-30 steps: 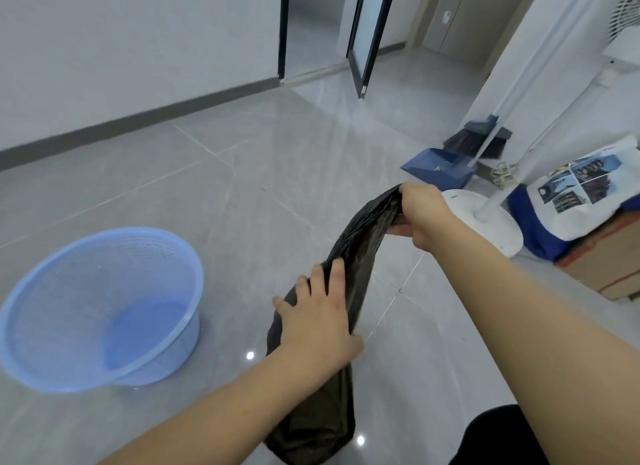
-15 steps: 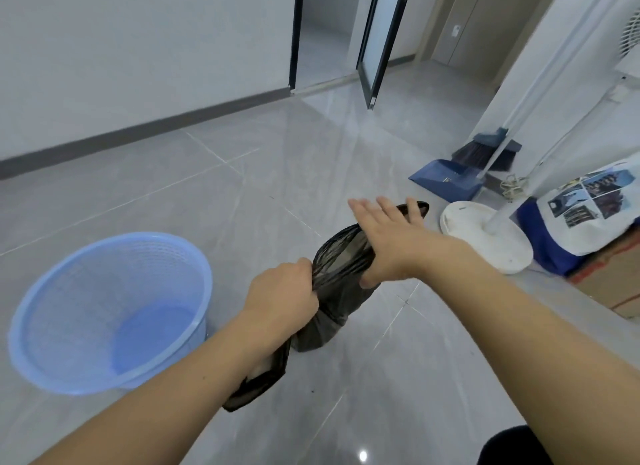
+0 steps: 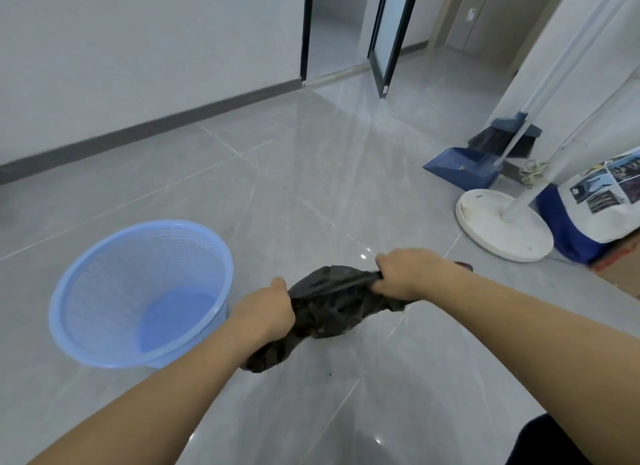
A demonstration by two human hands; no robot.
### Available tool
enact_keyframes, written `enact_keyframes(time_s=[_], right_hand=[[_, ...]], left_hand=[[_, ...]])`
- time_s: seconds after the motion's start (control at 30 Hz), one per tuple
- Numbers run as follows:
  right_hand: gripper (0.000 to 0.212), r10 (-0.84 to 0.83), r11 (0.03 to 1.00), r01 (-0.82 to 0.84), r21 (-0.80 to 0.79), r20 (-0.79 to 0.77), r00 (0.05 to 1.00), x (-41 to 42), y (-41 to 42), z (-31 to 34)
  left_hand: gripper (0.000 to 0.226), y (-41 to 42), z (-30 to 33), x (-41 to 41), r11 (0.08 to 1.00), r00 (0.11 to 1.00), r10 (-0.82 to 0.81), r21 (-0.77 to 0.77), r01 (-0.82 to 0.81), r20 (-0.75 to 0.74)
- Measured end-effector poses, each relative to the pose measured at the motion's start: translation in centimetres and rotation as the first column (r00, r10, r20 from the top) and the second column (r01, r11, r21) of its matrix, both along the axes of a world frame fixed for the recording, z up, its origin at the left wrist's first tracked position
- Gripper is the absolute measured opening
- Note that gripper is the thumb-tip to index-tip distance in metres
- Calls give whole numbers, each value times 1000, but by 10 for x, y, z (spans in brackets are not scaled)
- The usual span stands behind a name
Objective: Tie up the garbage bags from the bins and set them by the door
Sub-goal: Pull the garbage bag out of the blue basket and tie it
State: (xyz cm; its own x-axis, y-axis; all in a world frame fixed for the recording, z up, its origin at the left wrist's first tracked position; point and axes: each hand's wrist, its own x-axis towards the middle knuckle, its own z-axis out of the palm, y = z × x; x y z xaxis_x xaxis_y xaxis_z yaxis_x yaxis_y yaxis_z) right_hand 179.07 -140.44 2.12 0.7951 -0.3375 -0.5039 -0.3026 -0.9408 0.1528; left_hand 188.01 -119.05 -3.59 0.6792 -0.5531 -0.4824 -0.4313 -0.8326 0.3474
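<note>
Both hands clamp the black bag [image 3: 332, 302] held above the floor, left hand [image 3: 265, 314] fisted low on it, right hand [image 3: 403, 274] fisted on its far end, long axis running left-right between them, bin [image 3: 69, 312] left

Two bare forearms enter from the lower edge of the frame, one from the lower left and one from the lower right, both uncovered as far as the picture shows, with no sleeve edge in sight. The left hand [image 3: 263, 314] and the right hand [image 3: 405, 274] wear no gloves; no ring, watch or band shows on either wrist. At the bottom right corner sits a patch of dark, almost black clothing [image 3: 568, 444], smooth and rounded; which garment it is cannot be told.
</note>
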Motion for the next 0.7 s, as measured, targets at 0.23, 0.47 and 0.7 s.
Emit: enact_keyframes(time_s=[0.23, 0.47, 0.7], right_hand=[[43, -225, 930, 364, 45, -714, 663, -29, 13, -41], [34, -196, 888, 445, 115, -780, 594, -12, -6, -53], [33, -461, 335, 666, 667, -500, 733, 26, -76, 8]], left_hand=[[81, 16, -36, -54, 880, 946, -93, 418, 224, -311], [34, 9, -29, -44, 753, 894, -253, 504, 422, -371], [19, -24, 10, -2, 809, 738, 417, -154, -568, -531]])
